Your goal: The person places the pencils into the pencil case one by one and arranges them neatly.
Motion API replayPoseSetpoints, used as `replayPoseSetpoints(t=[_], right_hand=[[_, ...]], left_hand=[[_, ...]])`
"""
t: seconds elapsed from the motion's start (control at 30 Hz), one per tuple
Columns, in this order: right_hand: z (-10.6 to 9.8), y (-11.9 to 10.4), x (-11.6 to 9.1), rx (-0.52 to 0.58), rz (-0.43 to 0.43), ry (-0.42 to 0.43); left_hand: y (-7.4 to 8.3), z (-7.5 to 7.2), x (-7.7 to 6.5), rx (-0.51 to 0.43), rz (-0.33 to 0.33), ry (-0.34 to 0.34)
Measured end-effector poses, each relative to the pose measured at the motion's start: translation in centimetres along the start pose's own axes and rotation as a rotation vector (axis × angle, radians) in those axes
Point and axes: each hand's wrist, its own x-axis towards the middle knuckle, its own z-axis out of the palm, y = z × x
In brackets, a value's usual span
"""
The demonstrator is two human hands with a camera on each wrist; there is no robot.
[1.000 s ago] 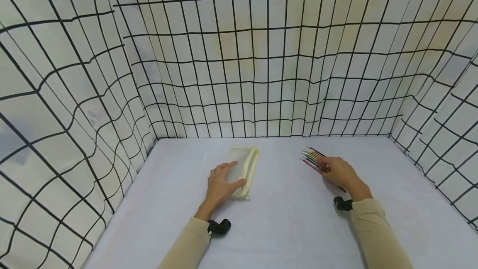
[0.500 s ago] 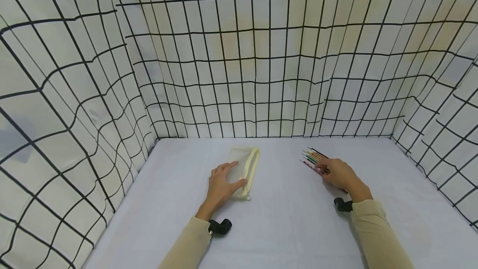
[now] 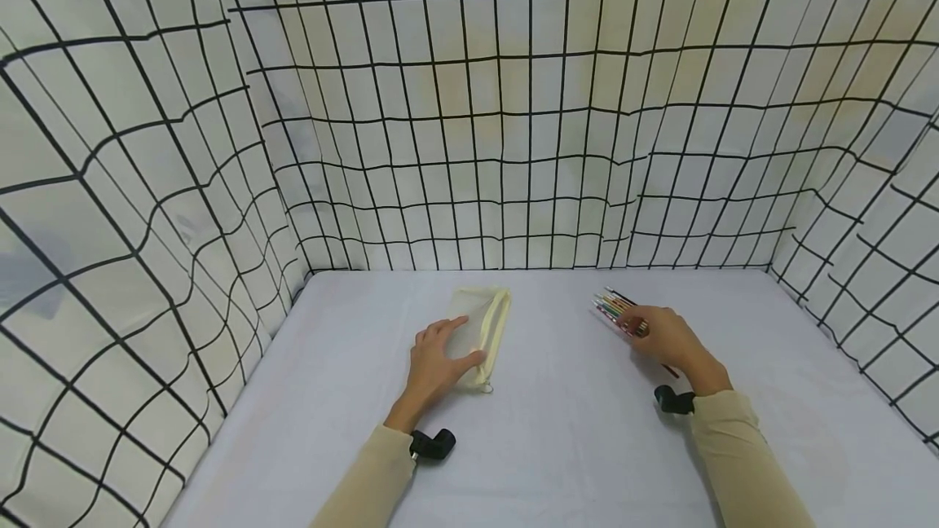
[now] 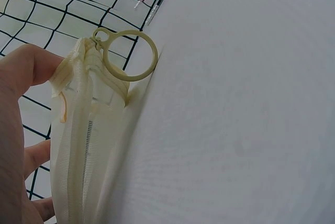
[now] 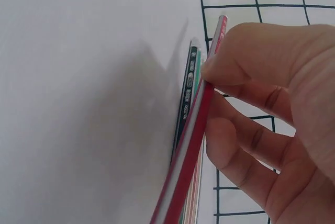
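My left hand rests with spread fingers on a pale yellow mesh zipper pouch lying flat on the table. Its thumb touches the zipper side. In the left wrist view a round ring pull hangs from the zipper end of the pouch. Off to the right, my right hand pinches a red-and-white striped pencil between thumb and forefinger, tilted over the others. Beneath and beside it lie several pencils; a dark green one shows clearly in the right wrist view. The fingers partly hide the bunch.
A white cloth covers the table. White walls with a black grid stand at the back and both sides. A black wrist camera sits on the left wrist, another on the right.
My right hand has shifted very slightly, and the far tip of the held pencil sits closer to the other pencils. The left hand and the pouch stay where they were.
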Motion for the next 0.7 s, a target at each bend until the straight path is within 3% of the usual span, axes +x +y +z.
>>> replayPoseSetpoints(t=[0.7], right_hand=[[-0.37, -0.39, -0.01, 0.303, 0.064, 0.041]], left_hand=[[-0.09, -0.03, 0.02, -0.002, 0.007, -0.001]])
